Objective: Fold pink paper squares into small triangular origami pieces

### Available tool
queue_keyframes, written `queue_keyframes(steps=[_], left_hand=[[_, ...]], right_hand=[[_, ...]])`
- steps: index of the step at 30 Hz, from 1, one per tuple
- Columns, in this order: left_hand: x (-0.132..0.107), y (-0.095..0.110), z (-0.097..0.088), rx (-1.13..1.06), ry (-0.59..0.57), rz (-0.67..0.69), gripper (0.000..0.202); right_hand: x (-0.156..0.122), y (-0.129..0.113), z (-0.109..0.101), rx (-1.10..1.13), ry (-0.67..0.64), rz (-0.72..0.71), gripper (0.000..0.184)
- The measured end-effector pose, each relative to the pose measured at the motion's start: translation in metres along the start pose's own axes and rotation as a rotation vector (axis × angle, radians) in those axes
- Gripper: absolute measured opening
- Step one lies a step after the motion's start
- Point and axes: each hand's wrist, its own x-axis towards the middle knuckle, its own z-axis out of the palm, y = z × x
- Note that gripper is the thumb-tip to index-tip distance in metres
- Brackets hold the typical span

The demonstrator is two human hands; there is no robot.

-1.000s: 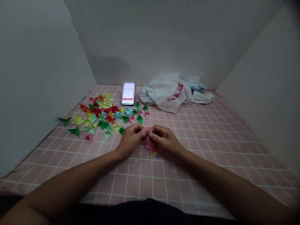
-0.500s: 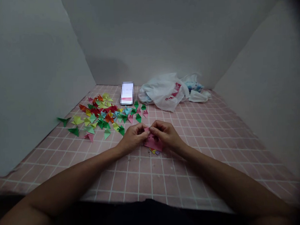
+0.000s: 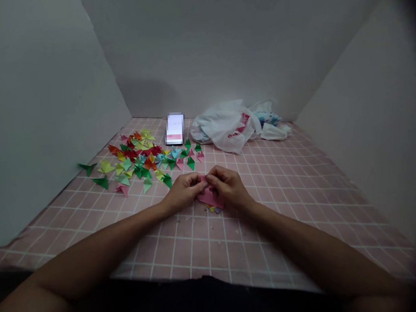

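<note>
My left hand (image 3: 182, 191) and my right hand (image 3: 228, 186) meet at the middle of a pink checked surface (image 3: 281, 185). Both pinch the same small piece of pink paper (image 3: 210, 198) between fingertips and thumbs. Under the hands lies a small stack of coloured paper (image 3: 213, 209), of which only yellow and purple edges show. To the left, just beyond my left hand, several folded paper triangles (image 3: 142, 159) in green, yellow, red, blue and pink lie scattered.
A lit phone (image 3: 174, 128) lies at the back near the wall. White plastic bags (image 3: 232, 125) are heaped at the back right. Grey walls close in the surface on the left, back and right.
The hands have shifted slightly away from me and the pink paper has been turned and folded between the fingers. Both hands keep hold of it.
</note>
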Motion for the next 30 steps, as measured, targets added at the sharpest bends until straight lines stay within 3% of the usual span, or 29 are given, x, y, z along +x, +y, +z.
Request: queue_keyframes(steps=[4, 8, 15, 19, 23, 30], left_hand=[[-0.0023, 0.0003, -0.0006, 0.113, 0.012, 0.000, 0.036], [-0.0035, -0.0025, 0.0013, 0.088, 0.073, 0.027, 0.033], [-0.0020, -0.0076, 0.0051, -0.068, 0.137, 0.042, 0.031], [-0.0043, -0.0053, 0.0037, 0.106, 0.159, 0.035, 0.030], [-0.0045, -0.0050, 0.0014, 0.297, 0.172, 0.120, 0.030], [0.0015, -0.0090, -0.0033, 0.023, 0.123, 0.090, 0.036]], right_hand=[[-0.0027, 0.0020, 0.0028, -0.038, 0.100, -0.010, 0.033], [-0.0013, 0.0061, 0.0070, 0.194, 0.027, 0.093, 0.036], [0.0041, 0.0052, 0.0077, 0.345, 0.011, 0.103, 0.033], [0.0017, 0.0049, 0.0084, 0.302, 0.016, 0.082, 0.027], [-0.0010, 0.0050, 0.0083, 0.246, 0.039, 0.058, 0.025], [0.0013, 0.0006, 0.0054, 0.148, -0.042, 0.085, 0.033]])
